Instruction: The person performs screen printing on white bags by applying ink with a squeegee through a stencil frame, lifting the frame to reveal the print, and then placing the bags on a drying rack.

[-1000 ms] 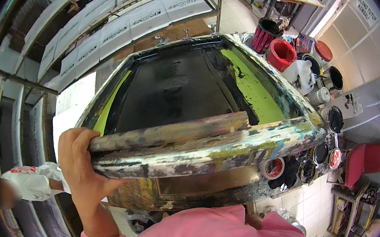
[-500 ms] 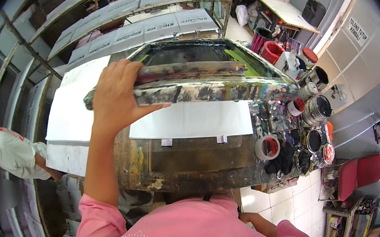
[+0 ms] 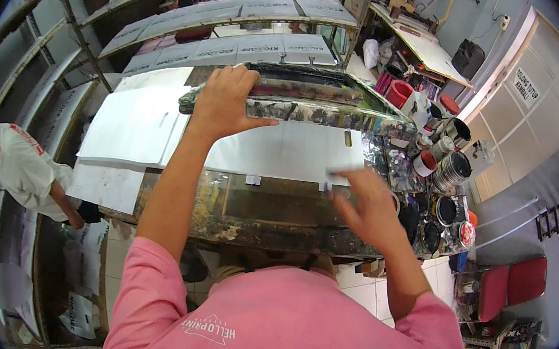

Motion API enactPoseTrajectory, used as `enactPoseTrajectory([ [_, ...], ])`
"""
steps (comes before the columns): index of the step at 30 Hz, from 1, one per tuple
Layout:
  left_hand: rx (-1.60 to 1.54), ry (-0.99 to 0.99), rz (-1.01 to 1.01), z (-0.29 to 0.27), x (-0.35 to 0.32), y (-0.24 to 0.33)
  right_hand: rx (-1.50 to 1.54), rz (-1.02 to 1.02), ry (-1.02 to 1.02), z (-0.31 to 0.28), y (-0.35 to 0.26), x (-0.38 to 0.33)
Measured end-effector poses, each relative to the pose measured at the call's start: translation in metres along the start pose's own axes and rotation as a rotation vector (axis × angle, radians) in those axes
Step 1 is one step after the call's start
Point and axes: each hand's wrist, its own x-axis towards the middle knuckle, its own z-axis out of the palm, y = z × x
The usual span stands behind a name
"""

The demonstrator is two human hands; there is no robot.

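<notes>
White sheet (image 3: 282, 151) x1 (under frame (image 3: 301, 104)); left hand (image 3: 222, 102) grips frame.

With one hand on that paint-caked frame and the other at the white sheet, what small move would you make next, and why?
Probably slide the white sheet off the table. The left hand holds the paint-caked screen frame tilted up off it, so the sheet lies uncovered, and the blurred right hand is at its near right corner, seemingly about to pinch it.
</notes>
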Motion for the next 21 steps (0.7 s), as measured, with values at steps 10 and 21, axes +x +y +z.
enactPoseTrajectory([
  [10,0.043,0.056,0.021,0.000,0.006,0.000,-0.522,-0.189,0.278,0.055,0.022,0.180],
  [21,-0.252,0.222,0.244,-0.001,-0.113,0.064,-0.426,-0.156,0.329,0.044,0.018,0.194],
])
